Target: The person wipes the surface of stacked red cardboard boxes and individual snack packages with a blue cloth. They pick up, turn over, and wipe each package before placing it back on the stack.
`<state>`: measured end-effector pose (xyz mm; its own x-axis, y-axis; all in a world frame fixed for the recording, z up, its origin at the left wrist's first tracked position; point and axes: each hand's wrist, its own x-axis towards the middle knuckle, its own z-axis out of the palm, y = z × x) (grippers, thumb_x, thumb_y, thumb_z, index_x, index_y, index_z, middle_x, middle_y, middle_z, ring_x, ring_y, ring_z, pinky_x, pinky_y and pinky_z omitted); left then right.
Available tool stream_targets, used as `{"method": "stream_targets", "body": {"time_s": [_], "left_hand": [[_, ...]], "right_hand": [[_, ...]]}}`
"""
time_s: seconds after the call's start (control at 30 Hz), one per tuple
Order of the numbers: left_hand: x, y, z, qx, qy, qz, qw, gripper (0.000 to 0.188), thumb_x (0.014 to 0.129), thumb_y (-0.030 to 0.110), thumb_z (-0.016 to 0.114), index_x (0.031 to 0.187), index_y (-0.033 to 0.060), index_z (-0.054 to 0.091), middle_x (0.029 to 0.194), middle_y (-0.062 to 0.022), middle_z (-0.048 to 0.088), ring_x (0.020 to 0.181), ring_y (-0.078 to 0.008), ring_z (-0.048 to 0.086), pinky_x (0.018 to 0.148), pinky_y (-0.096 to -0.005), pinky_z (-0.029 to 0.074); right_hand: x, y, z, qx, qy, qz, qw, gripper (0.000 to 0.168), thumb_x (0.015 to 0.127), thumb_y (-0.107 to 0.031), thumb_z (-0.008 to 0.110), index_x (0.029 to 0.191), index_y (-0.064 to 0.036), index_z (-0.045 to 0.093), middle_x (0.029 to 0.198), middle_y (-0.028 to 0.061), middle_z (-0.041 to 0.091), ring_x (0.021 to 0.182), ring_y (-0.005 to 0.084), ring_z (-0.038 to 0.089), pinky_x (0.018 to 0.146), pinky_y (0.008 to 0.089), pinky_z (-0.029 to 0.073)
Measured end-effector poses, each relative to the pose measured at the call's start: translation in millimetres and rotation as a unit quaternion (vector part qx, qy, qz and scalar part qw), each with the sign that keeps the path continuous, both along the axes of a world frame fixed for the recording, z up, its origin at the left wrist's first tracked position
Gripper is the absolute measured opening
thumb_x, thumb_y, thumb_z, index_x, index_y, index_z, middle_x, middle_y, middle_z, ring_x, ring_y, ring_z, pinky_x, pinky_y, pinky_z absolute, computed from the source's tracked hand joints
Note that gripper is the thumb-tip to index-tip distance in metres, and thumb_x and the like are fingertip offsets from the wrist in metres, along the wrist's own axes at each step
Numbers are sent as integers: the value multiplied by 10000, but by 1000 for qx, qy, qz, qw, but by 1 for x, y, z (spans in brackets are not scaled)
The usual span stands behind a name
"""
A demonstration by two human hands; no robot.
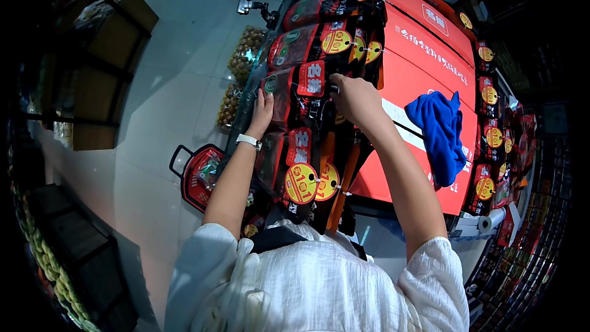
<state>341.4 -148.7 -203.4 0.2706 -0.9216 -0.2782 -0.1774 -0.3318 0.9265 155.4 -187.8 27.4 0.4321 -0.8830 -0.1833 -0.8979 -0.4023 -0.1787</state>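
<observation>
My left hand [261, 114], with a white-banded watch on the wrist, lies against the clear lower end of a black and red plastic food bag [302, 90]. The fingers of my right hand [357, 97] are bent around the dark top edge of the same bag; the fingertips are partly hidden. This bag lies tilted in a row of similar bags. A nearer bag [295, 147] carries round yellow tags [301, 183] with writing. Farther along the row is another tagged bag [299, 46].
Right of the row are stacked red cartons [428, 60] with a blue cloth [440, 138] on top. More tagged bags [488, 92] line their far side. A red shopping basket [200, 177] and clear packs of round brown items [249, 50] are at left. A small clamp-mounted device [258, 9] is on the display edge.
</observation>
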Motion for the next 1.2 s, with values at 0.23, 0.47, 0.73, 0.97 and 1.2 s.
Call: {"method": "stream_targets", "body": {"time_s": [0.23, 0.47, 0.73, 0.97, 1.2], "left_hand": [[-9, -18, -4, -7, 52, -145, 988, 537, 891, 357, 252, 1301, 31, 135, 1308, -203, 240, 1225, -297, 212, 980, -305, 191], [-2, -10, 7, -26, -226, -109, 968, 466, 874, 309, 328, 1173, -45, 368, 1185, -266, 373, 1118, -357, 353, 936, -354, 277], [24, -2, 10, -18, -42, -96, 994, 423, 869, 291, 388, 1126, -41, 434, 1066, -141, 514, 989, -192, 478, 864, -275, 342], [19, 35, 173, 5, 52, -110, 993, 410, 872, 320, 379, 1182, 53, 391, 1178, -91, 440, 1108, -187, 401, 900, -322, 293], [-111, 108, 321, -203, -29, -67, 977, 404, 886, 262, 351, 1148, -43, 374, 1103, -163, 472, 1035, -235, 453, 883, -331, 357]], "right_hand": [[-10, 4, 11, 54, -127, -68, 988, 199, 759, -32, 440, 906, -9, 574, 680, 180, 578, 658, 306, 578, 611, 371, 452], [-24, 36, 35, -14, -219, -46, 975, 281, 755, -20, 503, 1036, -18, 499, 896, 148, 553, 699, 259, 551, 596, 307, 436], [-134, 121, 38, -6, -303, -196, 933, 266, 715, 52, 500, 975, 2, 523, 841, 151, 541, 704, 272, 541, 601, 315, 434], [-272, 175, 22, -189, -324, -356, 856, 130, 731, 16, 484, 843, 15, 549, 870, 138, 528, 773, 277, 543, 664, 305, 446], [-461, 201, 29, -408, -310, -487, 707, 156, 752, 32, 466, 878, 6, 554, 949, 84, 507, 681, 132, 534, 576, 227, 447]]}}
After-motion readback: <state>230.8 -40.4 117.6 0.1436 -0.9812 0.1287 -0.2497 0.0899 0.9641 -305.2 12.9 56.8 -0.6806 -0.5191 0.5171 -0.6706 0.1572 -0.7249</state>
